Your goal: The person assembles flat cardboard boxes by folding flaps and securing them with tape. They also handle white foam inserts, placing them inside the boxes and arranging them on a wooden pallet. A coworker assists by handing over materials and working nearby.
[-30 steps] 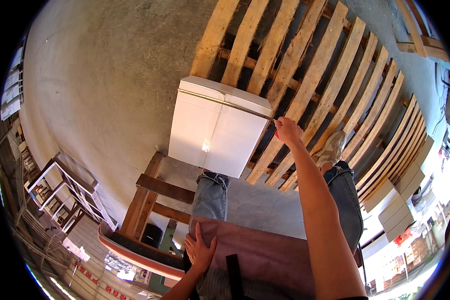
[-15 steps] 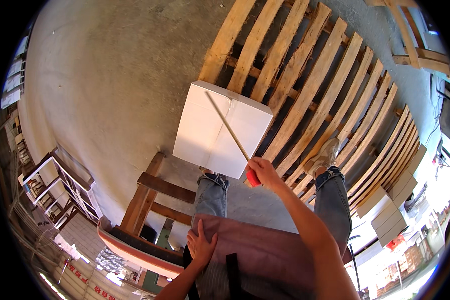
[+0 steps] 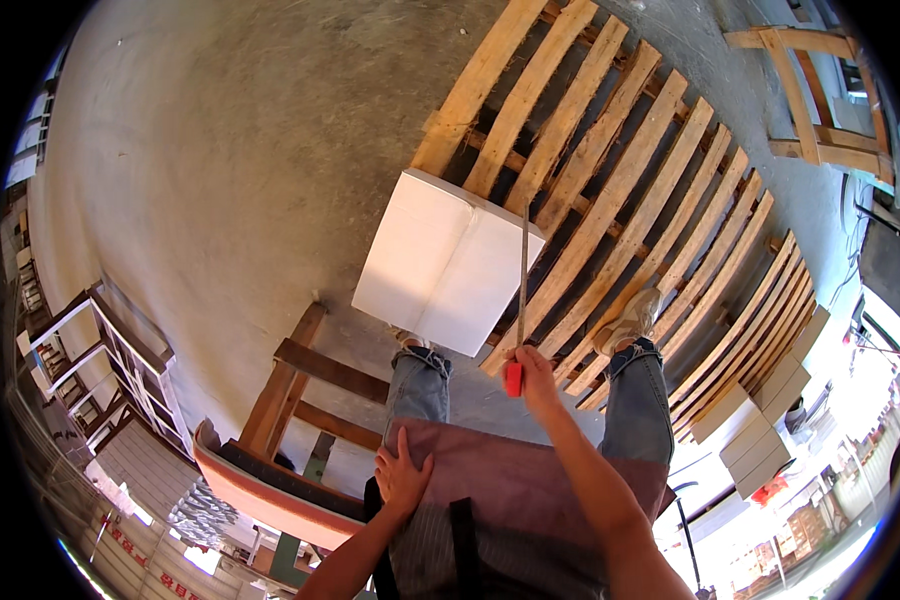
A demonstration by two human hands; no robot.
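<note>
My right hand (image 3: pixel 536 376) is closed round the red handle of a long, thin, straight tool (image 3: pixel 524 275); its exact kind I cannot make out. The narrow shaft points away from me, passing over the right edge of a white carton (image 3: pixel 440 265). That carton rests at the near left corner of a wooden pallet (image 3: pixel 595 215), its top flaps folded flat along a middle seam. My left hand (image 3: pixel 403 480) lies with fingers spread on the dull mauve cloth (image 3: pixel 530 455) across my lap, holding nothing.
Dark wooden framing (image 3: pixel 330 370) and a curved padded edge (image 3: pixel 280 490) stand at my left. A metal-framed rack (image 3: pixel 135 365) is farther left. Several pale cartons (image 3: pixel 760 440) sit at right, beyond the pallet. Another wooden frame (image 3: pixel 820 140) stands far right.
The tool has swung from leaning left over the carton to pointing nearly straight ahead along its right edge. My right hand has shifted slightly nearer to me; my left hand stays on the cloth.
</note>
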